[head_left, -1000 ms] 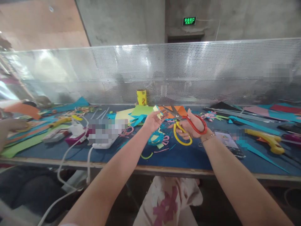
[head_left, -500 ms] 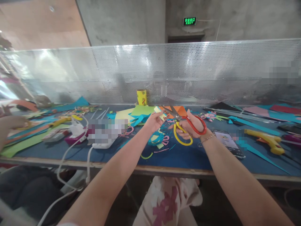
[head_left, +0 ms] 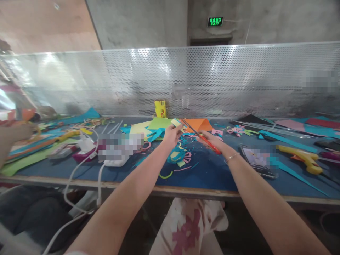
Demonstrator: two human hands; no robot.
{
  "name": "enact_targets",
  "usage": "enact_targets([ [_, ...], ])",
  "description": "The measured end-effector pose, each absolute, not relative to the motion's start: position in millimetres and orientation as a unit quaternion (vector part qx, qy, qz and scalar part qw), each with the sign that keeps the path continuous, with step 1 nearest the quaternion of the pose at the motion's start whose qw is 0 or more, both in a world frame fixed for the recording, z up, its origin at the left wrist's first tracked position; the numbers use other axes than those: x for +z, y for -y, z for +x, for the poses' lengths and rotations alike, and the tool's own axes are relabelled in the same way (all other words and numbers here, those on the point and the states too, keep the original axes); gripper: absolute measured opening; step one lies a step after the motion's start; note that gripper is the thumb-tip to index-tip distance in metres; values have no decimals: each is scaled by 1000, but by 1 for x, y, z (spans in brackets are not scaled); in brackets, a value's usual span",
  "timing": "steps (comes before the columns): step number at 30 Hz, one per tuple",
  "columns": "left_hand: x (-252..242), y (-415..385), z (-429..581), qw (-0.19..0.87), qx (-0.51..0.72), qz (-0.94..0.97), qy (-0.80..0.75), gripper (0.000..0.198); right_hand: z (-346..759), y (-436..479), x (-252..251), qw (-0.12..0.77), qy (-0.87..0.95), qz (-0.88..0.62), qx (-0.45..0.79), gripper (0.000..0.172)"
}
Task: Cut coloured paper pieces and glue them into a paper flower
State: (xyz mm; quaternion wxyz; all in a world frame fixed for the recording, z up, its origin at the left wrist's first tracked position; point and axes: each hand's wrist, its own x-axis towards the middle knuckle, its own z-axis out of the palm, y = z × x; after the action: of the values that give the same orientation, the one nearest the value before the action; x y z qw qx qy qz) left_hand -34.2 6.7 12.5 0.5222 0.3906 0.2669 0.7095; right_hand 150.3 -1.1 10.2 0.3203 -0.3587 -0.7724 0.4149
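My left hand (head_left: 172, 135) pinches a small pale yellow piece of paper (head_left: 176, 122), folded or layered, with some blue at its edge. My right hand (head_left: 212, 139) is closed round red-handled scissors (head_left: 209, 142), which are turned edge-on. Their blades point up and left, with the tips beside the paper; whether they touch it I cannot tell. Below my hands lies a blue and yellow paper shape (head_left: 176, 156) with a pink looped strip (head_left: 187, 157) beside it. Orange paper (head_left: 198, 125) and green paper (head_left: 159, 123) lie behind my hands.
A white power strip (head_left: 117, 161) with cables stands to the left. At the right are a phone (head_left: 256, 161) and a yellow glue gun (head_left: 300, 157). A yellow roll (head_left: 160, 108) stands before the perforated metal screen (head_left: 212, 81). Another person's hand (head_left: 18, 132) is at far left.
The scissors have turned from showing both handle loops to edge-on, and their blades look closer together. My right hand has rotated with them. The left hand keeps the paper nearly in place.
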Motion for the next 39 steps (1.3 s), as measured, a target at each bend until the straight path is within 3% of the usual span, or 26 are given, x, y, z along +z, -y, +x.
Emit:
enact_targets([
  [9, 10, -9, -33, 521, 702, 413, -256, 23, 153, -1, 9, 316, 814, -371, 317, 34],
  [21, 11, -8, -34, 473, 720, 407, -303, 26, 150, 4, 10, 298, 803, -368, 362, 30],
  [31, 8, -12, -32, 486, 714, 424, -273, 26, 150, -6, 2, 277, 773, -376, 430, 32],
  [39, 8, -12, -30, 509, 699, 428, -262, 20, 149, -7, 1, 277, 786, -380, 402, 31],
])
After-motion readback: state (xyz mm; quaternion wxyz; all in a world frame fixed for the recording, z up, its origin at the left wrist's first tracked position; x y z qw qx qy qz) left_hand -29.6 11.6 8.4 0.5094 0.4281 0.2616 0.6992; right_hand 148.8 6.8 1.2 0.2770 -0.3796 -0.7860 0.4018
